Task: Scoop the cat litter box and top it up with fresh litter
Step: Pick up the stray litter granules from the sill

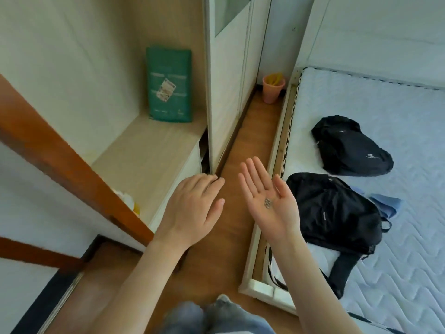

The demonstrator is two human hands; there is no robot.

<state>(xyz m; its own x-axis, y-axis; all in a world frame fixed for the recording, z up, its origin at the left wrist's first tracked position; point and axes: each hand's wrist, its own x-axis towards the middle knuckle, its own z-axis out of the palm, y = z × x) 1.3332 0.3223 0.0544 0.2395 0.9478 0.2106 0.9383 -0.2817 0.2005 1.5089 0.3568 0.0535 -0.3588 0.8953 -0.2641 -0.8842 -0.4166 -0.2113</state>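
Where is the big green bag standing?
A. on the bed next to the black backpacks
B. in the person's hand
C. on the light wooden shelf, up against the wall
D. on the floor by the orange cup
C: the green bag stands upright on the light wooden shelf, far from the bed, and both hands are empty of it.

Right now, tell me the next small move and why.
Probably reach the left hand toward the green bag standing on the shelf: both hands are free, the right hand lies palm up, and no litter box is in view.
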